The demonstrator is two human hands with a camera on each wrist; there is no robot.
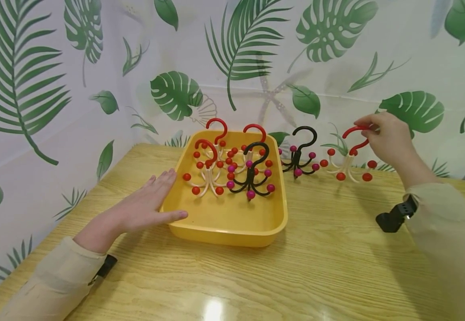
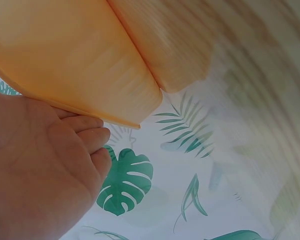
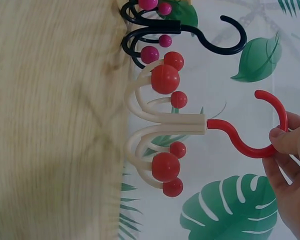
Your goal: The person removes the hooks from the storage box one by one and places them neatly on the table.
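Observation:
My right hand [image 1: 390,136] pinches the red hook of a white multi-arm hanger [image 3: 180,124] with red ball tips. The hanger hangs upright at the right, low over the table; whether its arms touch the wood I cannot tell. Beside it stands a black hanger [image 1: 297,158] with magenta balls, right of the tray. My left hand [image 1: 141,205] lies with straight fingers on the left rim of a yellow tray [image 1: 224,225], thumb reaching over the edge. In the tray stand a black hanger [image 1: 250,176] and several white, red-hooked hangers [image 1: 209,174].
The wooden table [image 1: 328,258] runs back to a wall [image 1: 136,107] covered in a green leaf print, which also lines the left side. Black straps [image 1: 397,214] sit at my wrists.

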